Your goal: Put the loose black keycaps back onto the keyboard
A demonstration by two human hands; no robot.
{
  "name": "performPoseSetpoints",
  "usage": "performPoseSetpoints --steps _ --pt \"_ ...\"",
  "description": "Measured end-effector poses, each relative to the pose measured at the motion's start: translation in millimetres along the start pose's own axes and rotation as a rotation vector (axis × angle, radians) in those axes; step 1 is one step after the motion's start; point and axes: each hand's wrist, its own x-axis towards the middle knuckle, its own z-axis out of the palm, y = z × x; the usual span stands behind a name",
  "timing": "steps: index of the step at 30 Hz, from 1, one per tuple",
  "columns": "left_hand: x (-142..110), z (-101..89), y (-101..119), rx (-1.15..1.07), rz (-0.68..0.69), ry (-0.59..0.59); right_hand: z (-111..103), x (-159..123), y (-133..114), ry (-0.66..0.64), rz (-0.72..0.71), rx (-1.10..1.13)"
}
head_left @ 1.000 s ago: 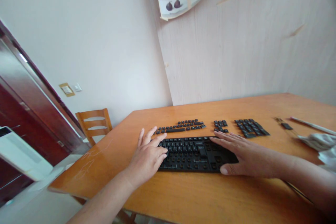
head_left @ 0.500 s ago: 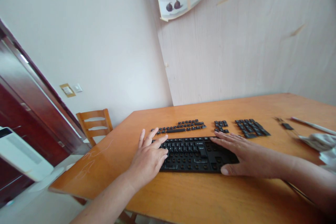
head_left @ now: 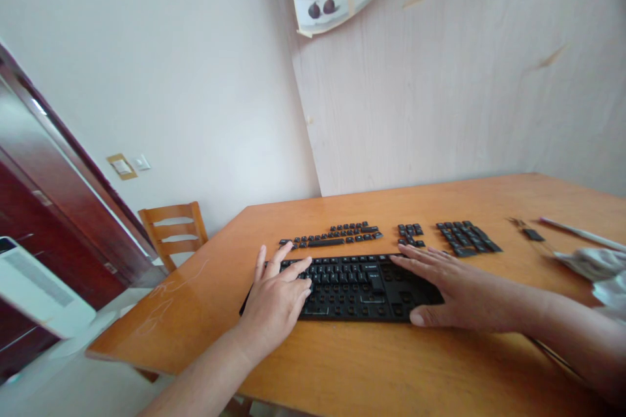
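Note:
A black keyboard [head_left: 342, 290] lies on the table in front of me, with keycaps fitted in its upper rows and bare key sockets lower down and at the right. Over its left part rests my left hand [head_left: 276, 287], fingers spread; whether the fingertips press a key I cannot tell. My right hand [head_left: 440, 287] lies across the right end, fingers stretched out and thumb at the near edge. Behind the keyboard sit loose keycaps in rows [head_left: 337, 236], a smaller group of keycaps [head_left: 409, 234] and a number-pad block of keycaps [head_left: 467, 238].
On the wooden table's [head_left: 342, 365] right side are a small dark item with thin strands [head_left: 532, 234], a pencil-like stick [head_left: 581, 232] and crumpled grey-white material [head_left: 594, 267]. A wooden chair [head_left: 173, 231] stands beyond the left edge. A cable [head_left: 552, 353] runs under my right forearm.
The view has shifted slightly. My left hand sits a little further left against the keyboard, and the keyboard's left end now shows. My right hand stays in place.

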Motion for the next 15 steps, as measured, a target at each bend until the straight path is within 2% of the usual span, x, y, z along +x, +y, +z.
performPoseSetpoints --steps 9,15 --pt "-0.3 -5.1 2.4 0.053 0.093 -0.061 2.0 0.8 3.1 0.018 -0.017 -0.007" --pt "-3.1 -1.7 4.8 0.079 0.118 -0.095 3.0 1.1 2.7 0.012 -0.01 -0.013"
